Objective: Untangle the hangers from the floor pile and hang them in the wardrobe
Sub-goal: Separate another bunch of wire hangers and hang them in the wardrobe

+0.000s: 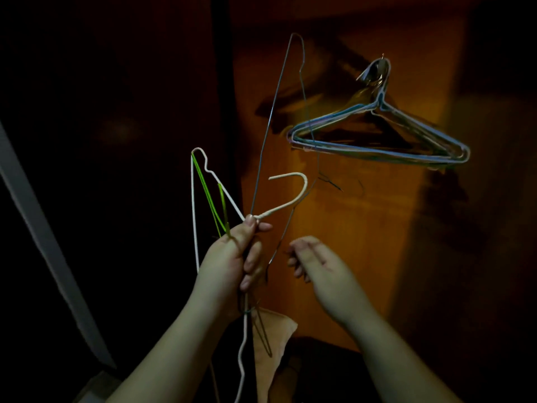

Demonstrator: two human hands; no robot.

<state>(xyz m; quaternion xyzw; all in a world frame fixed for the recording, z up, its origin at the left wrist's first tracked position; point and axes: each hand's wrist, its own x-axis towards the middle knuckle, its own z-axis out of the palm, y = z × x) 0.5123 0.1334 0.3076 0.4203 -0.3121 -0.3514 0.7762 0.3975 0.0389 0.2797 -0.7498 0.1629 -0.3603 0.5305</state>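
I see the left hand [232,257] raised near the middle of the view, its fingers curled tight round a bunch of tangled wire hangers. The clearest of them is a white hanger [193,199], whose hook [293,187] curves up and to the right just above the thumb, while one shoulder rises to the upper left and another length runs down past the wrist toward the bottom edge. A green hanger [209,193] lies inside the white one's upper loop, its wires running down into the same fist. A thin grey hanger [273,112] stands tall out of the grip, its narrow top reaching well above the others, and one of its wires drops on the right side between the two hands. The right hand [313,263] sits just to the right of that wire, fingers half curled and loosely apart; in this dim light I cannot tell whether the fingertips are pinching the wire or only close to it. Farther off and up to the right, a stack of hung hangers [377,135] dangles from a hook [377,71] on the orange-brown wardrobe panel [377,228], tilted down to the right. Below the left wrist a pale piece of cloth [270,344] hangs among the wires.
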